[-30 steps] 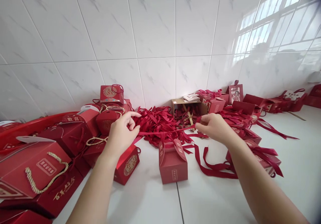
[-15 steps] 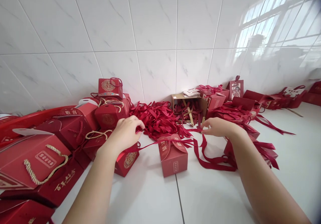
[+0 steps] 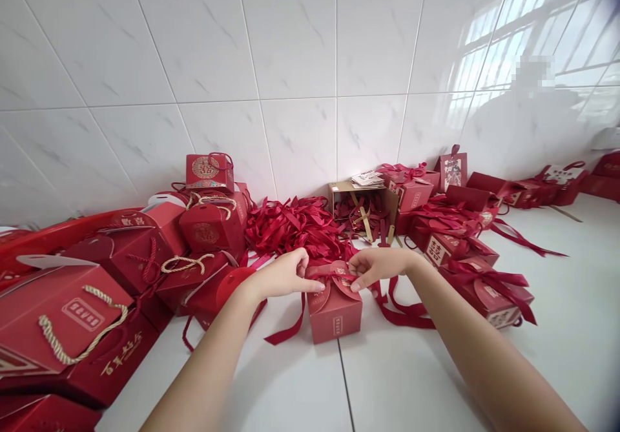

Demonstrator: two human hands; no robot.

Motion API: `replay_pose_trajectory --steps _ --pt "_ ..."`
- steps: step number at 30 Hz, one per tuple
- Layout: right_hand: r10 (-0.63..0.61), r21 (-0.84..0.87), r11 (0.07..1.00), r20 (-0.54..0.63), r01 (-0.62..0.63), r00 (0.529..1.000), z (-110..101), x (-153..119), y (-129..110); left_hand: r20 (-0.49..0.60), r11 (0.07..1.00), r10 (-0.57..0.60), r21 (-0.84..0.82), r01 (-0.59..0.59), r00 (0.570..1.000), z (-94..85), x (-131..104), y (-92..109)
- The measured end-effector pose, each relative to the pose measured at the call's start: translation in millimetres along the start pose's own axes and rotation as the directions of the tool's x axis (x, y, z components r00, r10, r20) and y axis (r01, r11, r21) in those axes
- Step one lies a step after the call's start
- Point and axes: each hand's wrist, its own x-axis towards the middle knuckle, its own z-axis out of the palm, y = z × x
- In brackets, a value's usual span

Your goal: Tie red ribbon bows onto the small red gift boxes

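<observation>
A small red gift box (image 3: 335, 319) with curved top flaps stands upright on the white tiled surface. Across its top runs a dark red ribbon (image 3: 285, 334), whose free end hangs down at the left. My left hand (image 3: 293, 276) is at the box's upper left edge, thumb and fingers pinching the ribbon. At the upper right edge my right hand (image 3: 375, 267) is closed on the ribbon too. More ribbon lies in loops to the right of the box.
Behind lies a heap of red ribbons (image 3: 295, 222) beside an open cardboard box (image 3: 345, 188) of strips. Red gift boxes with rope handles (image 3: 72, 309) crowd the left. Ribboned boxes (image 3: 484, 290) line the right. A tiled wall (image 3: 300, 44) stands behind.
Both hands have moved inward from the sides to the top of the box. The ribbon, stretched out to the left before, now hangs down on that side.
</observation>
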Motion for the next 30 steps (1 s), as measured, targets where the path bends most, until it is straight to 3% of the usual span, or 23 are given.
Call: replay_pose_trajectory --steps 4,11,17,22,30 --pt "-0.056 0.084 0.995 -0.001 0.056 0.998 -3.9 -3.3 3.6 0.060 0.987 -0.010 -0.162 0.019 0.998 -0.5 6.5 -11.3" --pt "-0.078 0.008 0.997 -0.035 0.078 0.996 -7.0 -9.7 1.9 0.157 0.985 -0.031 -0.163 0.057 0.987 -1.7 7.5 -12.9" --pt "-0.101 -0.011 0.995 -0.032 0.101 0.994 -9.9 -11.2 4.5 0.138 0.990 0.017 -0.142 0.002 0.990 -9.7 0.4 -5.5" --pt "-0.119 -0.026 0.993 -0.051 0.118 0.992 -12.2 -13.5 4.5 0.160 0.967 0.052 -0.253 -0.010 0.986 -9.0 -1.3 -3.4" --pt "-0.089 -0.060 0.995 -0.061 0.085 0.994 -10.7 -10.1 4.3 0.130 0.990 -0.051 -0.128 0.067 0.990 2.8 4.0 -2.3"
